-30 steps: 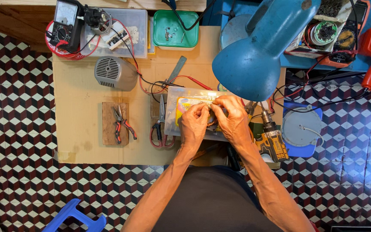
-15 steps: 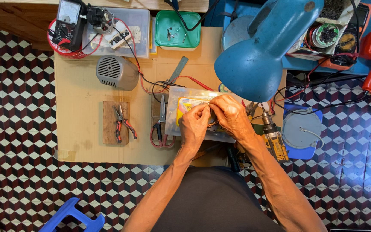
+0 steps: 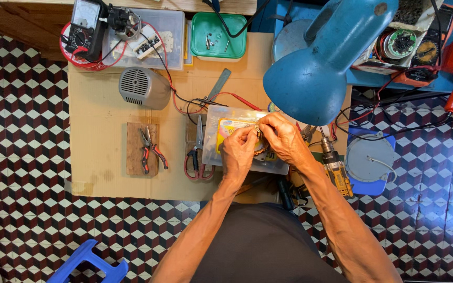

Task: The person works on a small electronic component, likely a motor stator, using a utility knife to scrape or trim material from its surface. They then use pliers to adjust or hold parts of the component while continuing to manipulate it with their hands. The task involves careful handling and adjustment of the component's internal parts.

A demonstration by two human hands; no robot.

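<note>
My left hand (image 3: 238, 149) and my right hand (image 3: 284, 139) meet fingertip to fingertip over a clear plastic box (image 3: 213, 131) with yellow contents. Together they pinch a small brownish round part (image 3: 261, 148), mostly hidden by the fingers. The box lies on a cardboard sheet (image 3: 100, 105) that covers the floor. Both forearms reach up from the bottom of the view.
Red-handled pliers (image 3: 150, 149) rest on a wooden block, and scissors (image 3: 197, 152) lie left of the box. A grey vented housing (image 3: 143, 88), a green tray (image 3: 218, 34) and a meter (image 3: 84, 26) sit farther back. A blue lamp (image 3: 321, 68) hangs right; a yellow power tool (image 3: 336, 170) lies beside my right arm.
Both hands stay over the box and keep working the small part, with the fingers shifting only slightly. Nothing else has moved.
</note>
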